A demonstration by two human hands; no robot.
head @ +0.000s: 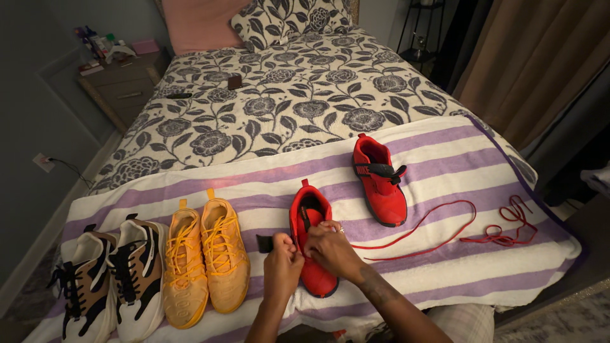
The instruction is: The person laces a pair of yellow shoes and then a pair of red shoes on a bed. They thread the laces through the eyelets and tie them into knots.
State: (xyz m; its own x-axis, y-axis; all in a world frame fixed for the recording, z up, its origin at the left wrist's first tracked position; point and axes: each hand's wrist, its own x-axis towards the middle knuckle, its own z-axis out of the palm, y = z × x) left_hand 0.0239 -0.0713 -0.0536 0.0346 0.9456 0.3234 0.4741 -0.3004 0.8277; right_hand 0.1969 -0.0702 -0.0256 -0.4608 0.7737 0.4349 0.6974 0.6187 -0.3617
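On striped towel, both hands gripping red shoe

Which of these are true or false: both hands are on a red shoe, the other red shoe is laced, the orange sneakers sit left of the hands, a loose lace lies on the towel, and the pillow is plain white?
1. Both hands, left hand and right hand, are on the near red shoe. True.
2. The far red shoe is laced. False: no lace shows in it, only a black strap.
3. The orange sneakers sit left of the hands. True.
4. A loose red lace lies on the striped towel. True.
5. The pillow is plain white. False: it has a dark floral pattern.
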